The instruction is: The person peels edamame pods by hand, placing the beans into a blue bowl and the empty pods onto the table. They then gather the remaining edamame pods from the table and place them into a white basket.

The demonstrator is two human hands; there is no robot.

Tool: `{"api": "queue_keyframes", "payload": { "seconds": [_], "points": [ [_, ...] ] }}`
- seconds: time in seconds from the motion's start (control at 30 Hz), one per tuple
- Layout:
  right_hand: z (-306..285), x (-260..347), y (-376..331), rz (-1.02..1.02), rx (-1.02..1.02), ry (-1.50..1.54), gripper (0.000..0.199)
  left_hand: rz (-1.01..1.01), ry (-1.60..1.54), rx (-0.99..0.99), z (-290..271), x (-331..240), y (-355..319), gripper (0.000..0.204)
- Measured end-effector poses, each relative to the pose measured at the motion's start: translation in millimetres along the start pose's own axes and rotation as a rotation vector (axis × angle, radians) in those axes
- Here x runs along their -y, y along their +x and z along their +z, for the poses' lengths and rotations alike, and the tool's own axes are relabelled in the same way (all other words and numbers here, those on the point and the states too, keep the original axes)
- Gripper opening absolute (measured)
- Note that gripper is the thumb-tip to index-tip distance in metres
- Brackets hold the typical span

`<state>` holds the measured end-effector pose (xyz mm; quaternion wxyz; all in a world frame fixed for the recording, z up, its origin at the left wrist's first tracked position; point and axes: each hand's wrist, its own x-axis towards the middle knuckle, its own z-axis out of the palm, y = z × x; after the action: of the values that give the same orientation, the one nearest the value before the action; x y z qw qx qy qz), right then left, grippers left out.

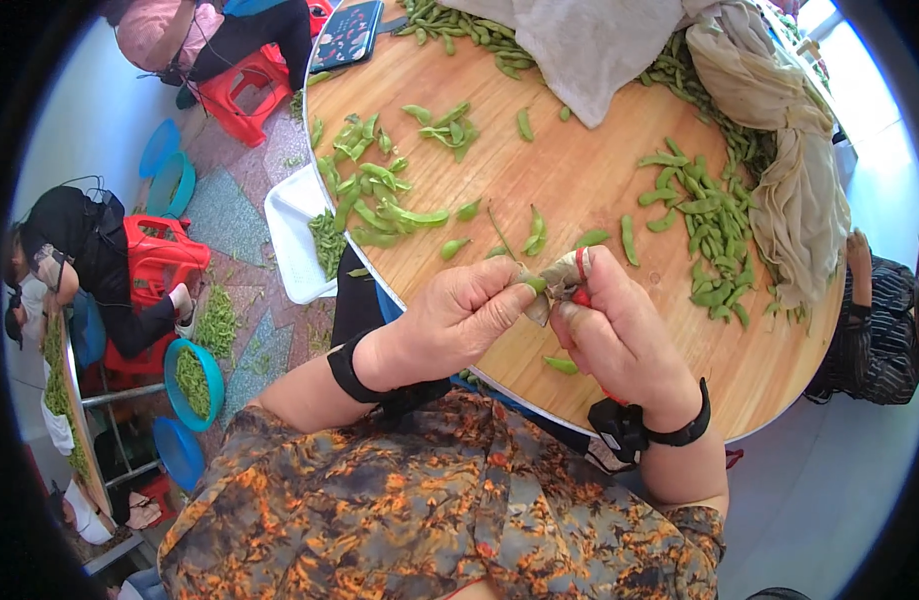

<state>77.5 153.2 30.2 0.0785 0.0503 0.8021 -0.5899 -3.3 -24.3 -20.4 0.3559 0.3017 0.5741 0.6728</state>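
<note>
Your left hand (454, 315): thumb and forefinger pinched on a pod (534, 285), above the desk (569, 170) toward 6 o'clock. Your right hand (614, 325): fingers curled narrow at the pod's far end; wrap (561, 270) hides contact, so grip cannot be told. Red bit (581, 297) there: unclear. Cloth (589, 50), 12 o'clock, partly covers pods (484, 35).

Bare tabletop (579, 180) — free lane between left pods (379, 176) and right pods (701, 207); pale cloth (599, 55) — far barrier
</note>
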Motion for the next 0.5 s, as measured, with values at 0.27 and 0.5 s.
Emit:
{"api": "queue_keyframes", "payload": {
  "seconds": [0.27, 0.5],
  "points": [
    [4.6, -11.0, -1.4, -0.115, 0.005, -0.113, 0.019, 0.250, 0.534, -0.030, 1.0, 0.3, -3.9, 0.015],
    [-13.1, -3.2, -4.9, -0.213, -0.266, -0.286, 0.021, -0.169, -0.685, -0.159, -16.5, -7.0, -2.0, 0.030]
  ]
}}
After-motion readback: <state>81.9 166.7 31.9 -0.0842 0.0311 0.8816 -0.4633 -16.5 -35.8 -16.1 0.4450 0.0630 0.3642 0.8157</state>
